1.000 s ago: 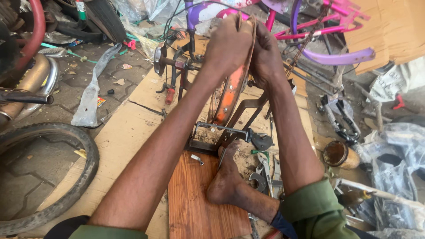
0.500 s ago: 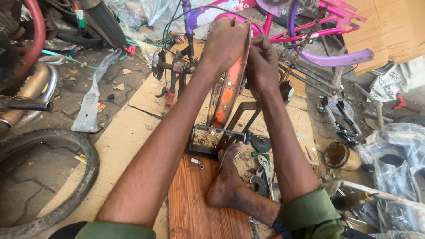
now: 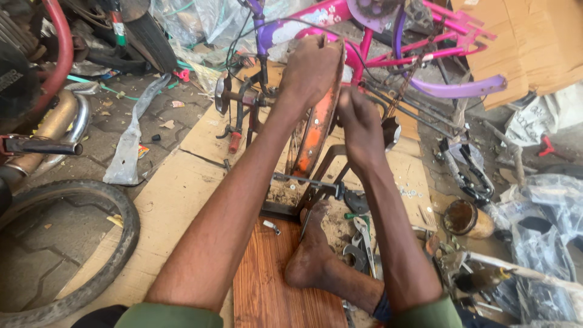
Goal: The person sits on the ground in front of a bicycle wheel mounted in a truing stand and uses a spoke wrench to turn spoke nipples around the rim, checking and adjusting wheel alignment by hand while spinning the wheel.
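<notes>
A pink and purple bicycle frame lay just behind the orange wheel rim, with a loose tyre on the floor nearby. The rim stood upright on edge in a metal stand, edge-on to the camera. The left hand had its grip closed over the rim's top; the right hand pinched its side. Wrenches lay beside a bare foot.

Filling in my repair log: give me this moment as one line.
left hand: grips top of orange wheel rim | right hand: on rim's side | rim: upright in stand | foot: on wooden board
</notes>
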